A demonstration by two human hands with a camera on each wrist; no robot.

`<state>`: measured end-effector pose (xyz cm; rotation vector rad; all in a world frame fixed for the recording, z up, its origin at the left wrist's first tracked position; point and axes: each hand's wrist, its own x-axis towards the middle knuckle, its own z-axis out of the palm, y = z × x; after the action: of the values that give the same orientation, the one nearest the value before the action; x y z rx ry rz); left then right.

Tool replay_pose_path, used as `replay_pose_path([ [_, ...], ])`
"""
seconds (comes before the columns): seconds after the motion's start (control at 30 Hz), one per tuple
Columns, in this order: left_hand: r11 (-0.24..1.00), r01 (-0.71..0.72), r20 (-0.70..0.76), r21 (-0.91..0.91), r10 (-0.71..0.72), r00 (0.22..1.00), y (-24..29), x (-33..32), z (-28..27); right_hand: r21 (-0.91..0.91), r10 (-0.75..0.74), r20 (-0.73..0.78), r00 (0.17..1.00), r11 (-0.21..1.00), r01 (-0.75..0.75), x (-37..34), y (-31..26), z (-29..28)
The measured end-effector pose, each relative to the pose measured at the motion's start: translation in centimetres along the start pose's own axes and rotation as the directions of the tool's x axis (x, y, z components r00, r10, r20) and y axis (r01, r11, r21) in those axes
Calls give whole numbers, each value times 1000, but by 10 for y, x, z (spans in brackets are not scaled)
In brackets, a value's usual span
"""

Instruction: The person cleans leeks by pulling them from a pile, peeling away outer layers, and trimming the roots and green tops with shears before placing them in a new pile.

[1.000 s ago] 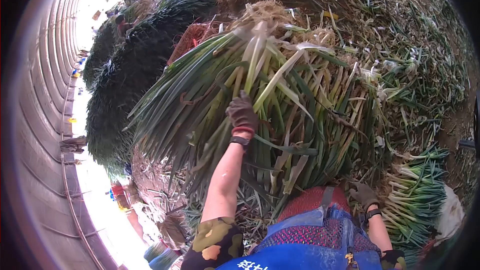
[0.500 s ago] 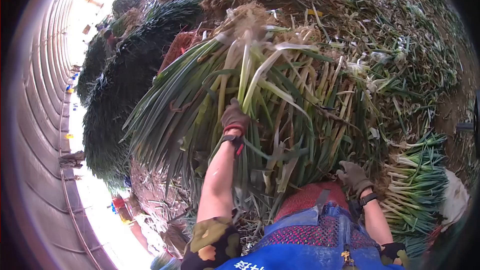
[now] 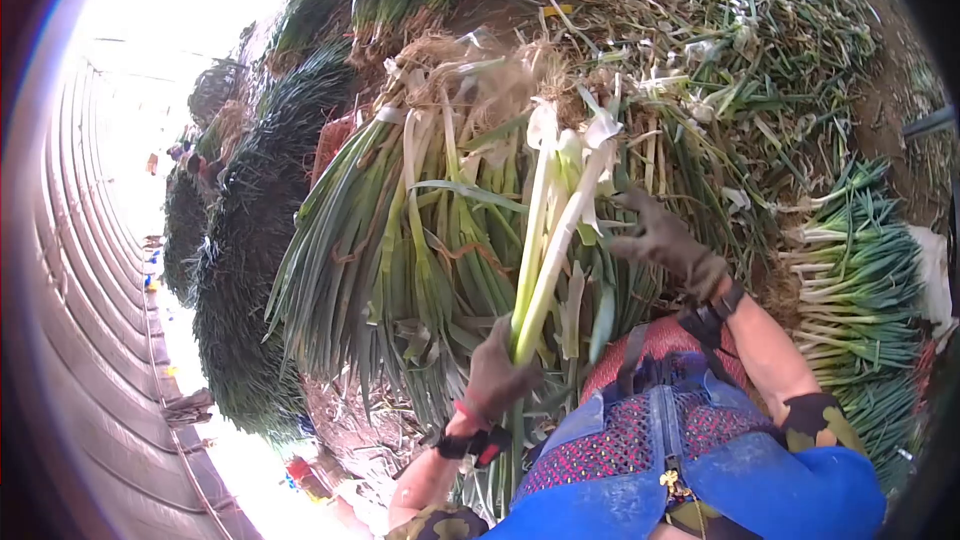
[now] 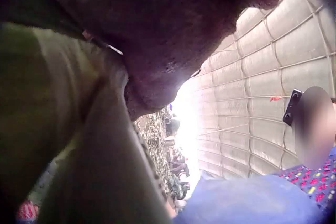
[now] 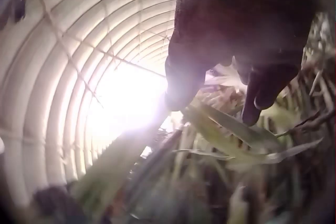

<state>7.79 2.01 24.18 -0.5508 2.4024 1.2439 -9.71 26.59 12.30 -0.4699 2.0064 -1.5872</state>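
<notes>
In the head view, my gloved left hand (image 3: 495,372) grips the green part of a few thick green onions (image 3: 548,270), their white ends slanting up and away from me. Beside those white ends is my gloved right hand (image 3: 665,245), fingers spread and slightly bent. The right wrist view shows this hand (image 5: 236,40) over pale leaves (image 5: 226,129), its fingers apart; whether they touch is unclear. Close leaves (image 4: 100,145) and the dark glove (image 4: 157,35) fill much of the left wrist view. Beneath lies a large heap of onions (image 3: 350,230), roots at the far side.
A row of cleaner onions (image 3: 850,280) lies at the right, beside a white sack (image 3: 932,275). Dark green piles (image 3: 250,240) stand at the left. Loose leaf scraps (image 3: 780,70) cover the ground at the upper right. A red mesh basket (image 3: 330,145) is behind the heap.
My left hand has drawn back toward my body with the few onions, lifting them off the heap. My right hand has risen from beside my lap toward their white ends.
</notes>
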Motion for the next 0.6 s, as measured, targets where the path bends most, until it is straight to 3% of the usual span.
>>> replay_pose_path([
  [0.07,999,36,37,-29,-35,999,4,-24,11,423,9,341,940,891,-162,15,-22,7],
  [0.17,975,201,138,-98,-187,973,10,-53,21,479,45,465,884,827,-294,6,-22,21],
  [0.27,949,229,172,-215,-194,966,-9,-81,32,372,7,520,854,898,-234,0,-14,24],
  [0.3,951,193,152,-241,-159,975,-8,-91,36,292,107,630,769,885,-363,-5,-25,10],
  [0.37,944,197,158,-266,-159,975,4,-109,43,372,-151,523,839,926,-65,5,-12,-3],
  [0.4,939,199,164,-281,-157,974,9,-117,48,184,-361,411,837,932,312,22,7,-21],
  [0.43,956,91,88,-278,-68,994,3,-125,57,-100,-551,276,788,799,594,39,27,-39],
  [0.47,936,154,88,-318,-132,987,8,-135,61,-612,-798,250,547,308,729,70,52,-74],
  [0.53,876,278,97,-393,-261,960,24,-156,64,-818,-606,118,787,391,423,90,53,-169],
  [0.57,876,248,80,-414,-236,968,23,-166,69,-762,-504,-275,819,634,134,125,80,-215],
  [0.6,836,299,85,-460,-294,952,23,-174,73,-708,-397,-362,843,705,28,125,61,-252],
])
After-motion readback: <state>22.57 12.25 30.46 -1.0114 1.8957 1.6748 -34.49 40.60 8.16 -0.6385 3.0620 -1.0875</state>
